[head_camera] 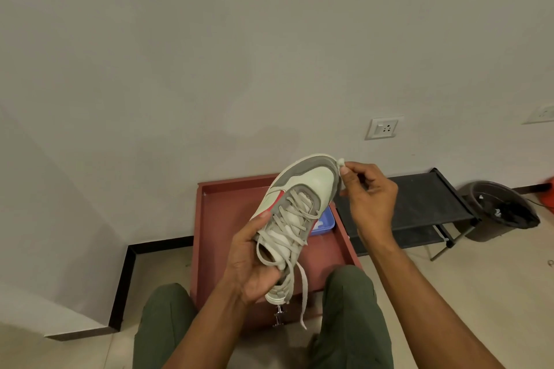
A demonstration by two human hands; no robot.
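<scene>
A white and grey sneaker (302,186) with a red side stripe and loose grey laces is held up in front of me, toe pointing away. My left hand (254,260) grips it around the heel and collar, thumb on its left side. My right hand (367,192) pinches a small white wad (341,162), perhaps cloth or cotton, against the right edge of the toe. One lace end (302,299) dangles below the heel.
A reddish-brown tray (209,219) lies on the floor under the shoe, with a blue container (325,223) in it. To the right stand a black shoe rack (419,204) and a dark bin (500,210). My knees in green trousers flank the tray. Small metal clip (278,316) near the tray's front.
</scene>
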